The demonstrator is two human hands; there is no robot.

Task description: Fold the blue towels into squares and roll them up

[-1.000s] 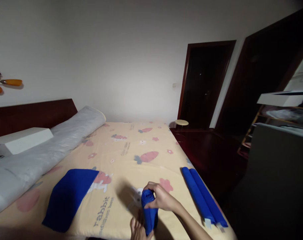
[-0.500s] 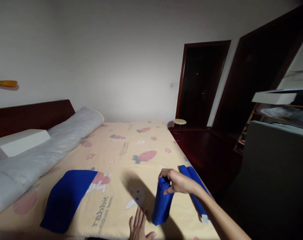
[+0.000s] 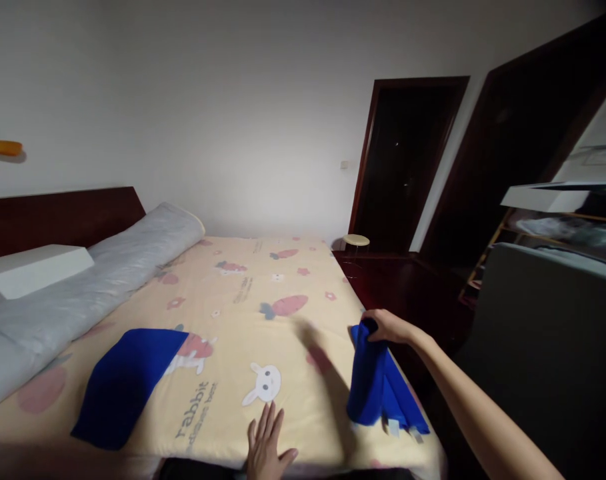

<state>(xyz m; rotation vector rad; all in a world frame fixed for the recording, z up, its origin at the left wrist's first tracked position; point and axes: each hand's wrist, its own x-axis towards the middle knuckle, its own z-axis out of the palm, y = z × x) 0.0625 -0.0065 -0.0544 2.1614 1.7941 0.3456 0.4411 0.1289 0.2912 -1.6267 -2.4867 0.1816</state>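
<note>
My right hand (image 3: 383, 325) grips the upper end of a rolled blue towel (image 3: 367, 380), which stands nearly upright near the bed's right edge. Behind and beside it lie more rolled blue towels (image 3: 407, 403) with pale tags at their near ends, partly hidden by the held one. My left hand (image 3: 269, 443) rests on the bedsheet by the front edge, its fingers spread and holding nothing. Further left, a flat blue cloth (image 3: 125, 387) lies on the sheet.
A cream sheet (image 3: 243, 320) with rabbit and carrot prints covers the bed. A grey roll of bedding (image 3: 133, 257) and a white box (image 3: 43, 270) lie along the headboard (image 3: 57, 220). Beyond the bed's far right corner stands a round stool (image 3: 357, 240); a dark grey panel (image 3: 547, 347) stands right.
My right hand has carried the rolled towel rightward, from the open sheet to beside the other rolls. My left hand stays spread on the bed. The view has shifted slightly.
</note>
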